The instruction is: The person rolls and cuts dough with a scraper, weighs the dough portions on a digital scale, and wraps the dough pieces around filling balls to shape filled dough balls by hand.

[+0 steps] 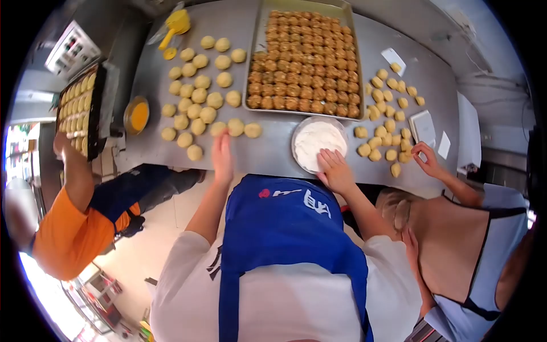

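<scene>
My left hand (223,155) is at the table's near edge, seen side-on with its fingers stretched out. The fingertips overlap the lower edge of a pale dough ball (217,129); whether they press on it I cannot tell. Two more dough balls (236,126) lie just to the right of it. My right hand (337,170) rests over the near rim of a round bowl of white flour (317,140), its fingers laid flat on the flour. Many dough balls (200,96) are spread over the table left of a large metal tray (249,85), which holds rows of brown filling balls (307,62).
A bowl of yellow liquid (138,117) and a yellow scoop (175,26) are at the left. Smaller dough pieces (388,108) and a white scale (422,126) lie at the right, near a co-worker's hand (428,161). Another person in orange (71,228) stands left, beside a dark tray of dough (94,114).
</scene>
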Demonstrator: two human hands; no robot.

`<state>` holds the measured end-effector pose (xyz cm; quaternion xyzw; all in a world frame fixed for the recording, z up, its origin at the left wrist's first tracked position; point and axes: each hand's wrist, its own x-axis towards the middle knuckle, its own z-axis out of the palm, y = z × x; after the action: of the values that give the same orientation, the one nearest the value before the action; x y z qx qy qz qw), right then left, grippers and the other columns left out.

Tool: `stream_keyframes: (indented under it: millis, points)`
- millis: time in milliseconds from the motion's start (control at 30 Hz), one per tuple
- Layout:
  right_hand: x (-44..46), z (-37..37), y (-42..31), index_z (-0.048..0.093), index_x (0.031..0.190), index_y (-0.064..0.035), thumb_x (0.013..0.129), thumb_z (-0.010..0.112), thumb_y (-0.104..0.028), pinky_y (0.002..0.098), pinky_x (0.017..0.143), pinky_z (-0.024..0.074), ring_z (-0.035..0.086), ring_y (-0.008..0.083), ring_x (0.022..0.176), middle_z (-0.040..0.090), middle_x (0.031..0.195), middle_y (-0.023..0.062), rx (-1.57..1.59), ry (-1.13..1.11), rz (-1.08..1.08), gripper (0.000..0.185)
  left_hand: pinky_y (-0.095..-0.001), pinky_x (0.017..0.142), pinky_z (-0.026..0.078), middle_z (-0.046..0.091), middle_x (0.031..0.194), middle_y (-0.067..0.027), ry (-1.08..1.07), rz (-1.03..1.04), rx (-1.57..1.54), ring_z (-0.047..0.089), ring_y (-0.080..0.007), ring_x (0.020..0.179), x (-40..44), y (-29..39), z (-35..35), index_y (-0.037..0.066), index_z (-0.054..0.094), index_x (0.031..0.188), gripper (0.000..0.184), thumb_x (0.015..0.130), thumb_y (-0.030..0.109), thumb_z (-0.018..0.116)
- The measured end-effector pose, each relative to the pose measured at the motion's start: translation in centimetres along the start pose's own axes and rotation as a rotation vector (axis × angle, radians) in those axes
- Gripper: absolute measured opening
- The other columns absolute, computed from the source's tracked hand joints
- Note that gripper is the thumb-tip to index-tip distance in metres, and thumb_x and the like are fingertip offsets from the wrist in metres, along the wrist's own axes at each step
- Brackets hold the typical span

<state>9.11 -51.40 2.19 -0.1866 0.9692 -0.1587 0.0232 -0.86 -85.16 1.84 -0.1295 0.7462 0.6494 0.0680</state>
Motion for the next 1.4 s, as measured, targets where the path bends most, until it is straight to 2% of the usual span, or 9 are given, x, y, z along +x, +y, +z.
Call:
stream_keyframes:
  millis: [133, 233, 367, 467, 700, 800, 967, 1000, 1400]
  points:
    - [3.1, -2.5, -4.0, 0.052, 0.126, -0.0031, 0.081, 0.063, -0.033, 0.0467, 0.108, 0.0313, 0.046, 0.0299, 0.126, 0.051, 0.132, 0.016, 0.135, 0.212, -0.103, 0.054, -0.0407, 0.1, 0.039, 0.055, 0.127, -0.0131, -0.822, -0.919, -0.927, 0.053, -0.0271, 0.115, -0.9, 1.2, 12.4, -0.001, 0.042, 0.134, 0.062, 0.097, 0.048, 0.038]
    - [2.9, -1.7, -2.2, 0.055, 0.125, -0.0052, 0.08, 0.063, -0.03, 0.0475, 0.102, 0.0378, 0.053, 0.032, 0.117, 0.055, 0.126, 0.0169, 0.339, 0.242, -0.174, 0.052, -0.0415, 0.104, 0.037, 0.053, 0.13, -0.0172, -0.677, -1.078, -0.827, 0.051, -0.0283, 0.12, -2.1, 6.1, 15.8, -0.004, 0.036, 0.137, 0.069, 0.096, 0.052, 0.036]
    - [1.5, -2.1, 8.6, 0.061, 0.101, -0.0021, 0.074, 0.068, -0.026, 0.0432, 0.084, 0.0467, 0.059, 0.0339, 0.09, 0.062, 0.104, 0.0126, 0.222, 0.259, 0.604, 0.036, -0.0434, 0.11, 0.03, 0.041, 0.143, -0.0165, -0.736, -0.994, -0.891, 0.041, -0.0322, 0.131, -2.0, 5.3, 14.7, -0.003, 0.031, 0.14, 0.064, 0.099, 0.047, 0.032]
    - [1.1, -1.1, 11.6, 0.059, 0.094, -0.003, 0.076, 0.066, -0.022, 0.0408, 0.08, 0.0479, 0.059, 0.0326, 0.09, 0.062, 0.102, 0.0109, -0.236, 0.583, 0.547, 0.027, -0.0437, 0.11, 0.031, 0.042, 0.142, -0.0161, -0.549, -0.972, -0.884, 0.042, -0.033, 0.13, -2.0, 4.5, 13.3, 0.0, 0.032, 0.141, 0.058, 0.1, 0.041, 0.033]
    - [-1.1, 0.1, 12.2, 0.059, 0.103, -0.0008, 0.08, 0.062, -0.013, 0.0381, 0.079, 0.0496, 0.059, 0.0313, 0.088, 0.061, 0.095, 0.0137, -0.016, 0.211, 0.148, 0.026, -0.0432, 0.109, 0.031, 0.042, 0.143, -0.0147, -0.473, -0.961, -0.877, 0.041, -0.0321, 0.131, -2.2, 5.3, 12.5, 0.0, 0.034, 0.14, 0.054, 0.1, 0.037, 0.035]
    - [0.0, -1.9, 10.0, 0.058, 0.117, 0.0001, 0.084, 0.065, -0.021, 0.0362, 0.079, 0.0508, 0.064, 0.0299, 0.09, 0.066, 0.102, 0.0184, 0.379, 0.623, 0.729, 0.04, -0.0431, 0.109, 0.032, 0.043, 0.141, -0.0143, -0.501, -0.95, -0.926, 0.042, -0.0314, 0.13, -2.4, 5.6, 12.8, 0.001, 0.036, 0.138, 0.053, 0.099, 0.037, 0.037]
    - [5.6, -5.7, -2.1, 0.063, 0.102, -0.008, 0.072, 0.076, -0.021, 0.038, 0.082, 0.0472, 0.061, 0.027, 0.094, 0.063, 0.106, 0.0104, 0.513, 0.553, 0.023, 0.035, -0.0458, 0.103, 0.039, 0.052, 0.13, -0.0126, -1.022, -0.932, -1.159, 0.051, -0.0281, 0.119, -1.1, 4.0, 14.3, 0.006, 0.043, 0.134, 0.048, 0.1, 0.039, 0.037]
    - [6.4, -6.4, -3.5, 0.063, 0.099, -0.0098, 0.07, 0.077, -0.022, 0.0395, 0.082, 0.0455, 0.059, 0.0275, 0.096, 0.061, 0.108, 0.0091, 0.389, 0.5, -0.114, 0.035, -0.0445, 0.103, 0.04, 0.054, 0.126, -0.011, -0.696, -0.869, -0.889, 0.053, -0.0269, 0.116, -2.5, 7.6, 15.4, 0.01, 0.043, 0.135, 0.053, 0.099, 0.048, 0.036]
    - [10.9, -9.6, -9.4, 0.045, 0.13, -0.0022, 0.091, 0.029, -0.062, 0.0536, 0.105, 0.0215, 0.039, 0.0425, 0.123, 0.048, 0.128, 0.0217, 0.665, 0.823, -0.179, 0.073, -0.0374, 0.109, 0.03, 0.036, 0.142, -0.0105, -0.71, -0.317, -0.709, 0.031, -0.0232, 0.134, -6.6, 14.2, 13.3, 0.005, 0.023, 0.144, 0.093, 0.085, 0.076, 0.008]
